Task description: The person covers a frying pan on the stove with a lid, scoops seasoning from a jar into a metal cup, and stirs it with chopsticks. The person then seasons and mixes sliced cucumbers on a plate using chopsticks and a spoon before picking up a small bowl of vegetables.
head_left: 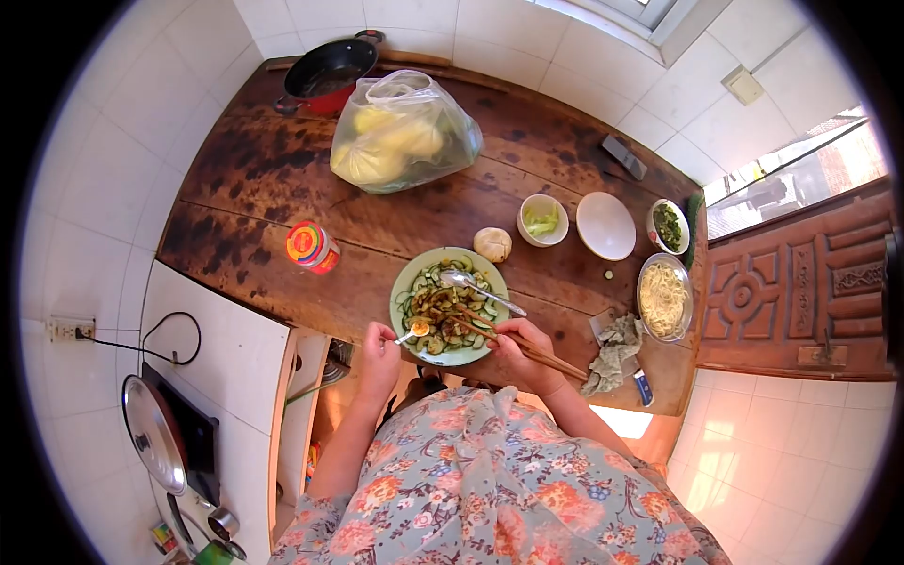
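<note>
A green plate [399, 299] of sliced cucumber with brown bits stands at the table's front edge. My left hand [379, 358] is closed on a small white spoon [407, 335], whose bowl holds something orange over the plate's left part. On the right, my right hand [524, 354] grips wooden chopsticks [556, 363], their tips in the cucumber. A metal spoon [490, 296] rests across the food, its handle past the plate's right rim. Just behind the plate lies a pale round bulb [492, 245].
A red-labelled jar [313, 248], a plastic bag [405, 141] and a red pot [330, 77] stand left and back. Rightward are a cup [542, 220], white plate [605, 226], greens bowl [668, 227], noodle bowl [665, 297], cloth [615, 353] and blue-handled knife [643, 387].
</note>
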Demonstrator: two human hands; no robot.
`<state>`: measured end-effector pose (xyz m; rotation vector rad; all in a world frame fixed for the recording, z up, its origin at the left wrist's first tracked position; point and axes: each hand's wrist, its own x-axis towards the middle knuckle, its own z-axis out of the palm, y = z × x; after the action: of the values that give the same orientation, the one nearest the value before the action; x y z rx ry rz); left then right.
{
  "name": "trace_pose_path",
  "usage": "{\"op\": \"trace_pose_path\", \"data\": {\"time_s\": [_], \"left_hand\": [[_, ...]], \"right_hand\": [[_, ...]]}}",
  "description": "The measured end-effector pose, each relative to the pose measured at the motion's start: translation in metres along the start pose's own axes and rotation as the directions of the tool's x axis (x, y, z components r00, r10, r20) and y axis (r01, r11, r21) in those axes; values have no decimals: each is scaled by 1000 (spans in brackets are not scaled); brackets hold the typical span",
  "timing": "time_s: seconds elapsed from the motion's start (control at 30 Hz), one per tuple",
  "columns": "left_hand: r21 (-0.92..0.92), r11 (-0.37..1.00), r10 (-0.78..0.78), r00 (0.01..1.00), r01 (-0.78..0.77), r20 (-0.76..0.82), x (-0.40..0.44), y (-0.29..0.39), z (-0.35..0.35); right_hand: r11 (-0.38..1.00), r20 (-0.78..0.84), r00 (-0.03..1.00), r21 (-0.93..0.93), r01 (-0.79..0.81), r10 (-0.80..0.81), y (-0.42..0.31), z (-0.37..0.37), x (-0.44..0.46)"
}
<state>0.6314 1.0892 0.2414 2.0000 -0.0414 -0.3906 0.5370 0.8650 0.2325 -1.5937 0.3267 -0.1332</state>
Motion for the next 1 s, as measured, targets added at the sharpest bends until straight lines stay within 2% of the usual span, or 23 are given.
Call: {"op": "trace_pose_path", "data": {"time_s": [0.03, 0.07, 0.13, 0.17, 0.23, 0.27, 0.33, 0.37, 0.43, 0.57, 0.6, 0.67, 0.7, 0.77, 0.8, 0.87, 0.93, 0.97, 1.0], "left_hand": [[179, 983, 42, 999, -38, -23, -1, 6, -2], [178, 983, 43, 999, -39, -21, 0, 7, -2], [440, 888, 141, 990, -134, 17, 2, 8, -3], [441, 888, 140, 990, -133, 17, 4, 7, -2], [597, 770, 185, 974, -225, 129, 10, 1, 7], [597, 770, 186, 974, -226, 130, 12, -4, 12], [519, 802, 232, 955, -295, 184, 17, -9, 23], [430, 866, 193, 963, -256, 186, 19, -11, 28], [377, 901, 159, 971, -216, 177, 17, -5, 31], [218, 974, 38, 990, -68, 137, 16, -4, 32], [217, 974, 40, 989, -70, 140, 19, -9, 34], [-34, 998, 58, 994, -55, 93, 24, -25, 38], [-33, 998, 57, 994, -54, 92, 24, -26, 38], [-287, 958, 6, 999, 8, 47, 25, -29, 38], [-288, 958, 6, 999, 8, 48, 24, -31, 37], [-338, 931, -110, 988, 142, 112, 23, -35, 34], [-337, 928, -122, 984, 160, 132, 20, -29, 31], [-336, 925, -132, 980, 177, 152, 19, -27, 30], [-334, 926, -132, 979, 177, 154, 19, -25, 30]], "right_hand": [[999, 24, 1000, -52, -12, 13, -3, -4, 1], [999, 22, 1000, -52, -12, 14, -1, -4, 2], [980, -3, 993, -162, 115, -117, 7, 2, 7], [980, -2, 993, -161, 115, -117, 12, 5, 9], [929, 29, 979, -312, 201, -203, 17, 11, 15], [928, 28, 979, -312, 201, -203, 19, 10, 17], [962, 50, 992, -244, 125, -116, 18, 10, 21], [961, 46, 992, -247, 125, -117, 18, 9, 21], [988, -3, 993, -101, 116, -116, 12, 10, 21], [987, 53, 993, -117, 109, -103, -8, 15, 17], [990, 63, 993, -89, 108, -103, -10, 18, 16], [993, 74, 992, -59, 107, -102, -6, 19, 13], [997, 97, 993, -51, 65, -60, 0, 19, 11], [999, 120, 993, -44, 23, -18, 12, 14, 9], [1000, 80, 996, 10, 29, -29, 14, 10, 8], [997, 39, 999, 63, 33, -36, 18, 4, 5], [994, -9, 999, 100, 35, -35, 14, 3, 2], [994, -10, 999, 101, 34, -33, 13, 3, 1], [994, 60, 998, 105, 6, -12, 11, 5, 0]]}}
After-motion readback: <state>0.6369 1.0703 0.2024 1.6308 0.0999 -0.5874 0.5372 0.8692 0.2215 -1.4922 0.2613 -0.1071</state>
